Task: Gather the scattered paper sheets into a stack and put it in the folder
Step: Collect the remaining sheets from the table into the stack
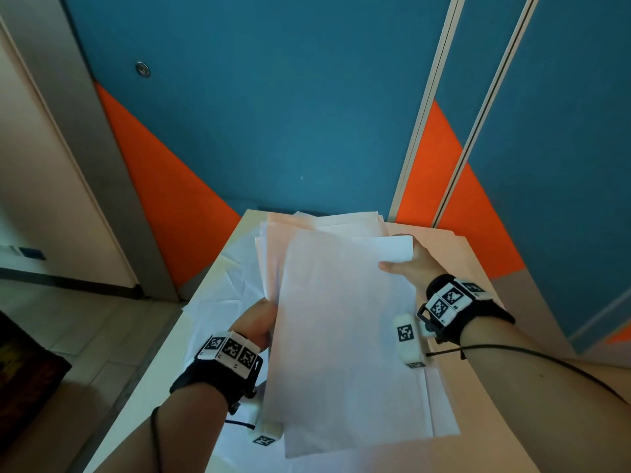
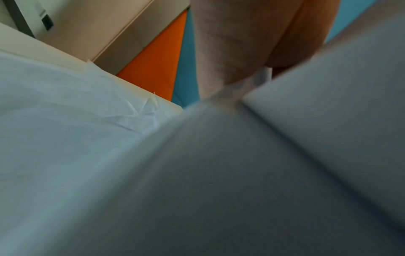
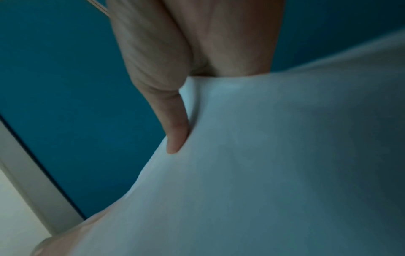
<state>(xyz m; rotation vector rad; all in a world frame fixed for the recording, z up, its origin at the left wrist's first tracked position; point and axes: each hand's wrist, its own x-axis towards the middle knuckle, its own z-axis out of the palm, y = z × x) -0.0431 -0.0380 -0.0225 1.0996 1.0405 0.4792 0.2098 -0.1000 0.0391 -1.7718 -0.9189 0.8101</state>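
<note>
Both hands, left hand [image 1: 257,322] and right hand [image 1: 415,264], pinch a loose stack [image 1: 345,332] of paper sheets above the bench [image 1: 218,278]; gathering seems underway, and squaring the edges likely comes next.

Sheets [image 1: 345,336] above table [image 1: 164,377] (between hands)

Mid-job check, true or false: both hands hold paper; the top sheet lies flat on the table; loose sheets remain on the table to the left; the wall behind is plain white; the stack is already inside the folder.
1. Both hands hold paper. True: the left hand grips the left edge of the held sheets, the right hand the far right corner.
2. The top sheet lies flat on the table. False: it is lifted.
3. Loose sheets remain at left. True.
4. The wall is white. False: blue and orange.
5. The stack is in the folder. False: it is in hand.
</note>
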